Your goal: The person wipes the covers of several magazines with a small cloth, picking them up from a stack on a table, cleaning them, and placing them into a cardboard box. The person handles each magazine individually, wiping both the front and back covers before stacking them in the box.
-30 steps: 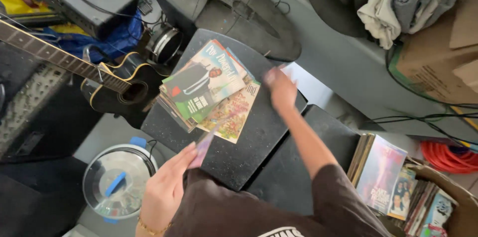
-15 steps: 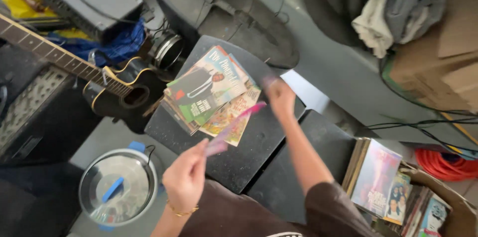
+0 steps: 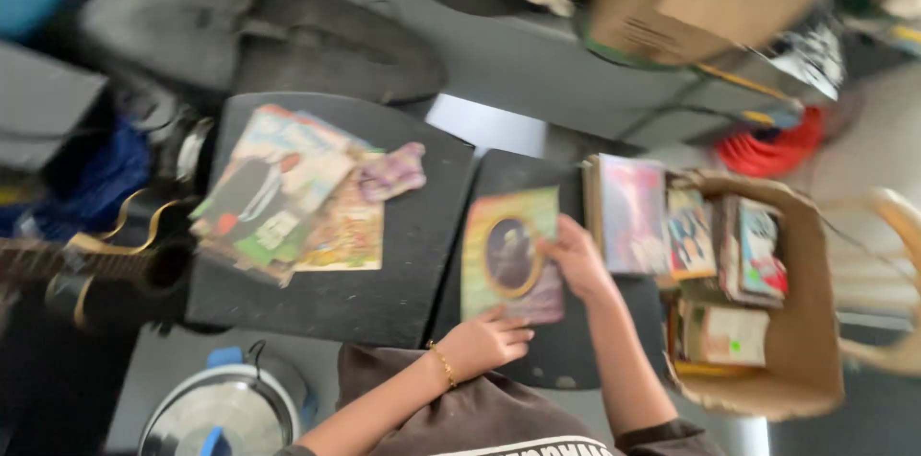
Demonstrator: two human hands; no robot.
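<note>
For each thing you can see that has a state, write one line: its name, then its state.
Record sleeve: flat on the dark stool, held by both hands.
Left hand: on the sleeve's near edge.
Right hand: gripping its right edge.
Sleeve pile: stacked, fanned untidily.
Cardboard box: open, sleeves standing upright inside.

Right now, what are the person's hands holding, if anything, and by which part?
Both hands hold one record sleeve with a round picture. The right hand grips its right edge; the left hand touches its lower edge.
</note>
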